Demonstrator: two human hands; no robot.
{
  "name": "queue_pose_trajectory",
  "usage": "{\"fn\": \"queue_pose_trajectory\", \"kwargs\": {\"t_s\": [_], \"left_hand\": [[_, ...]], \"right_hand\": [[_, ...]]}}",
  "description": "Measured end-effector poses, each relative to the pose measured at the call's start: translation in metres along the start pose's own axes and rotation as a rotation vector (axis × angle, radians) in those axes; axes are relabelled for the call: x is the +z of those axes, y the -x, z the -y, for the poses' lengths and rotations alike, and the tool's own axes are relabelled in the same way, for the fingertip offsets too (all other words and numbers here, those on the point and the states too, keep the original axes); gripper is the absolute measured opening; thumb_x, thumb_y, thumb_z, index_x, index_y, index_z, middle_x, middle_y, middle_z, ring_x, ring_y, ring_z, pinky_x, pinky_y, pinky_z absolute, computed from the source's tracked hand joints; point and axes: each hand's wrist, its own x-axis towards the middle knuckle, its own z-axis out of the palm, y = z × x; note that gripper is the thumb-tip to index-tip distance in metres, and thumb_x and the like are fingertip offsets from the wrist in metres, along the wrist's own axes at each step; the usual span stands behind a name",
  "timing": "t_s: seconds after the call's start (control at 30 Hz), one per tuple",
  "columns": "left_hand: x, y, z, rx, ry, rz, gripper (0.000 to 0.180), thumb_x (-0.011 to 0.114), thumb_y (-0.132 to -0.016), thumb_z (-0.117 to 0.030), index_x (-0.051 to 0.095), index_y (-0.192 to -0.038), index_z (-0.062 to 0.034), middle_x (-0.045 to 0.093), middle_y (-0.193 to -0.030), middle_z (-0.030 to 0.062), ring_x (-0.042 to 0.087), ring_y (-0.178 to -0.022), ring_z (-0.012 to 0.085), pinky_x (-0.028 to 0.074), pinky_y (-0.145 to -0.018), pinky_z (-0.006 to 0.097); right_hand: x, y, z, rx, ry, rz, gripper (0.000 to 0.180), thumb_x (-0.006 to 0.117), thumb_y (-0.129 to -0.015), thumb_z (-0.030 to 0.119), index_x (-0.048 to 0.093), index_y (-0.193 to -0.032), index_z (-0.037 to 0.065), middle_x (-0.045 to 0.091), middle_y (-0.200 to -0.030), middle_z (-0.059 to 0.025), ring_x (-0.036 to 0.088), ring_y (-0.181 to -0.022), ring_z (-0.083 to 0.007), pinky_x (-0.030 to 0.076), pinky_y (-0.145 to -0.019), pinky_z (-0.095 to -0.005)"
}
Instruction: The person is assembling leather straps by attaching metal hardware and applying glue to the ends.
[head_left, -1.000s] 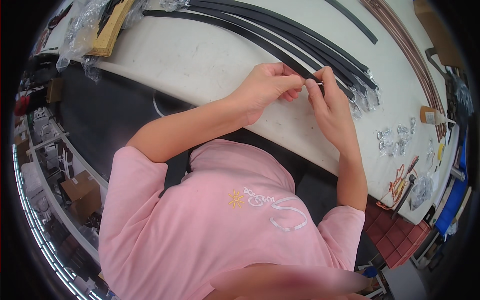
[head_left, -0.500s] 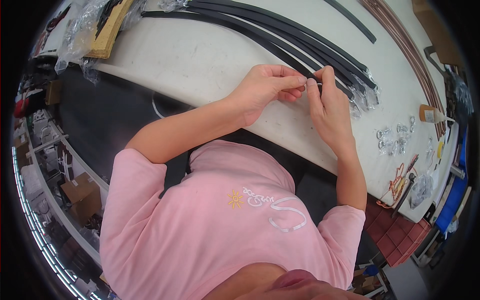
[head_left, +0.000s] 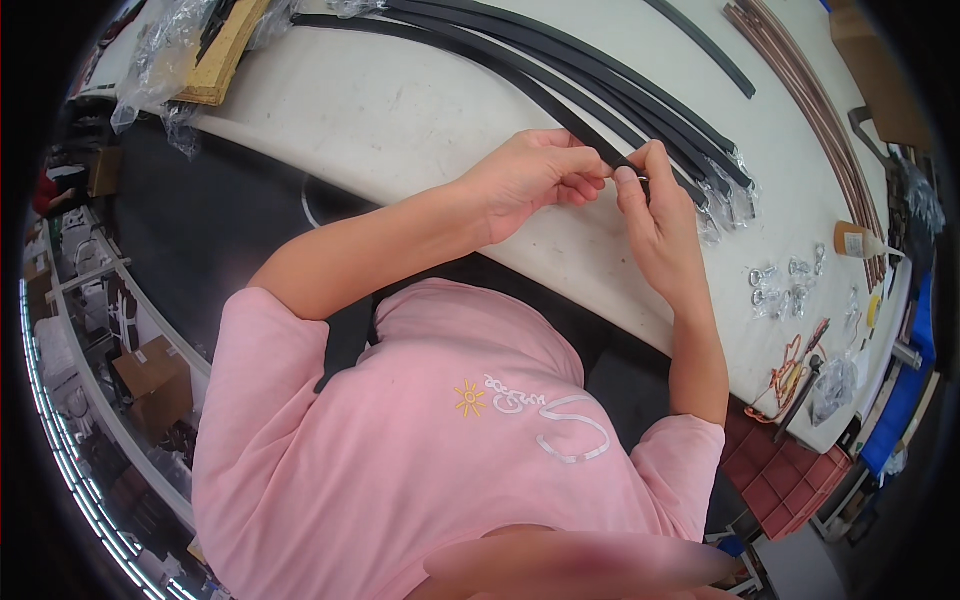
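My left hand (head_left: 545, 182) and my right hand (head_left: 658, 222) meet above the white table (head_left: 400, 130), near its front edge. Between them is the near end of a long black strap (head_left: 572, 125), which runs off to the upper left. My right thumb and index finger pinch this end, where a bit of metal shows. The left thumb and index finger close on it from the other side; the other left fingers curl. Several more black straps (head_left: 610, 95) lie just beyond, their metal clasps (head_left: 742, 205) wrapped in clear plastic.
Small plastic-wrapped metal hooks (head_left: 775, 290) lie right of my right hand, near an amber bottle (head_left: 858, 242). Long brown strips (head_left: 815, 110) lie at the far right. A wooden tray (head_left: 222, 62) with plastic wrap is at upper left. A red crate (head_left: 775, 470) stands below the table's right end.
Both hands keep their pinch at the strap's end, with only a slight shift of the fingers. The whole view has moved a little.
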Motion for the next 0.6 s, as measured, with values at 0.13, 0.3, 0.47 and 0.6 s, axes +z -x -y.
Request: {"fn": "queue_pose_trajectory", "kwargs": {"t_s": [0.13, 0.3, 0.47, 0.6], "left_hand": [[0.001, 0.003, 0.002, 0.081, -0.003, 0.011, 0.017, 0.07, -0.094, -0.017, 0.068, -0.104, -0.0028, 0.068, -0.095, 0.0037, 0.063, -0.086, 0.0095, 0.052, -0.084, 0.024], [-0.001, 0.002, 0.003, 0.094, 0.017, 0.029, 0.018, 0.07, -0.095, -0.017, 0.068, -0.105, -0.0019, 0.069, -0.097, 0.005, 0.064, -0.089, 0.0099, 0.052, -0.085, 0.025], [0.0, 0.0, 0.002, 0.056, 0.051, -0.005, 0.016, 0.069, -0.095, -0.015, 0.069, -0.104, -0.0024, 0.069, -0.096, 0.0037, 0.063, -0.087, 0.0089, 0.052, -0.084, 0.024], [0.002, 0.0, 0.001, 0.044, 0.058, -0.023, 0.015, 0.069, -0.094, -0.015, 0.069, -0.104, -0.003, 0.068, -0.096, 0.0022, 0.062, -0.086, 0.0084, 0.051, -0.084, 0.023]], "right_hand": [[-0.002, -0.002, -0.002, 0.086, -0.112, 0.002, 0.015, 0.052, -0.103, 0.015, 0.046, -0.098, 0.003, 0.056, -0.069, -0.0177, 0.055, -0.059, -0.0328, 0.042, -0.057, -0.0403], [0.002, -0.001, 0.002, 0.014, 0.031, -0.026, 0.014, 0.053, -0.102, 0.014, 0.045, -0.101, 0.003, 0.059, -0.071, -0.0185, 0.06, -0.062, -0.0369, 0.044, -0.057, -0.0432], [0.008, -0.001, 0.001, -0.089, 0.265, -0.06, 0.014, 0.055, -0.1, 0.011, 0.044, -0.101, 0.002, 0.063, -0.073, -0.0202, 0.063, -0.067, -0.0403, 0.047, -0.058, -0.0465], [0.011, -0.001, -0.001, -0.199, 0.383, -0.104, 0.014, 0.057, -0.098, 0.007, 0.044, -0.1, 0.002, 0.063, -0.073, -0.0198, 0.064, -0.067, -0.0398, 0.047, -0.057, -0.047]]}}
